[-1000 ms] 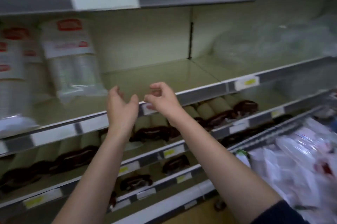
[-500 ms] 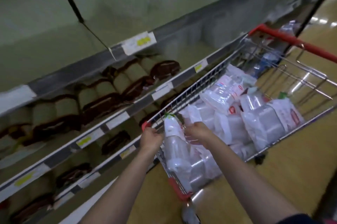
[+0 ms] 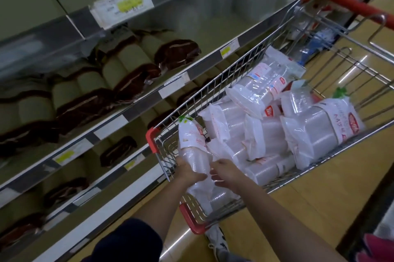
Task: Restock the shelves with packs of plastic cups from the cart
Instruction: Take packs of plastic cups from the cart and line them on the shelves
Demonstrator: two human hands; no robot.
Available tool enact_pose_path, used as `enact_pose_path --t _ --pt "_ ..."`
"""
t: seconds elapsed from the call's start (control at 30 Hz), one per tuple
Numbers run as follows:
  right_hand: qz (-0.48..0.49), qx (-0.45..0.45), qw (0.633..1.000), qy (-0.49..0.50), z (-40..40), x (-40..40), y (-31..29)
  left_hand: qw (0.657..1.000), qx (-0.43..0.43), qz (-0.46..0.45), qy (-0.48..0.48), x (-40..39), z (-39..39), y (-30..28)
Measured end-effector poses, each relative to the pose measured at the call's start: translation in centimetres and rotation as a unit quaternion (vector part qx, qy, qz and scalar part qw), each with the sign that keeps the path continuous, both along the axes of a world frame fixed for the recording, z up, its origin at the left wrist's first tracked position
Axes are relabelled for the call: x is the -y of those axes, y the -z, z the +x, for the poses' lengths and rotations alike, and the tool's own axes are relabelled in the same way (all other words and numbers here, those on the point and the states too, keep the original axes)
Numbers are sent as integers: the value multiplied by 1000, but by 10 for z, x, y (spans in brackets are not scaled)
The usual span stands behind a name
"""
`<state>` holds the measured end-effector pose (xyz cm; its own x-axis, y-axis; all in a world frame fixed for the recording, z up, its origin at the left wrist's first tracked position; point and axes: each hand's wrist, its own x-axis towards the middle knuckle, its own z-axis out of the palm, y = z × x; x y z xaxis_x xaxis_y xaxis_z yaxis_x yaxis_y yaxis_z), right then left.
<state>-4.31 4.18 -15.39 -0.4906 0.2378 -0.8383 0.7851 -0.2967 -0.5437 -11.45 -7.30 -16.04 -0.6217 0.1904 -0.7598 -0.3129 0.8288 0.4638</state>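
A wire shopping cart (image 3: 266, 65) with red corners stands beside the shelves and holds several clear packs of plastic cups (image 3: 319, 129). At its near left corner one long pack of cups (image 3: 193, 144) stands tilted upright. My left hand (image 3: 187, 171) grips the lower part of this pack. My right hand (image 3: 226, 171) touches the pack's plastic wrap from the right, fingers partly curled on it. The shelf (image 3: 53, 29) above the brown rolls shows bare green board.
Lower shelves (image 3: 136, 110) on the left carry green rolls with dark brown ends. Price labels (image 3: 121, 4) line the shelf rails. The cart's red handle (image 3: 349, 2) is at the far end. Yellow floor (image 3: 319, 208) lies to the right. A white shoe (image 3: 217, 238) shows below the cart.
My view swung from the bare shelf down to the cart. Both hands dropped from shelf height to the cart's near corner and took hold of a long pack of cups.
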Motion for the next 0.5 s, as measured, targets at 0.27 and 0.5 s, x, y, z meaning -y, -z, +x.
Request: enact_pose_path --t 0.27,0.5 --pt "14 -8 999 -39 -10 -10 -22 995 36 67 -61 20 -25 -35" --pt "-193 -94 977 11 -14 27 -47 989 -1 143 43 85 -35 -101"
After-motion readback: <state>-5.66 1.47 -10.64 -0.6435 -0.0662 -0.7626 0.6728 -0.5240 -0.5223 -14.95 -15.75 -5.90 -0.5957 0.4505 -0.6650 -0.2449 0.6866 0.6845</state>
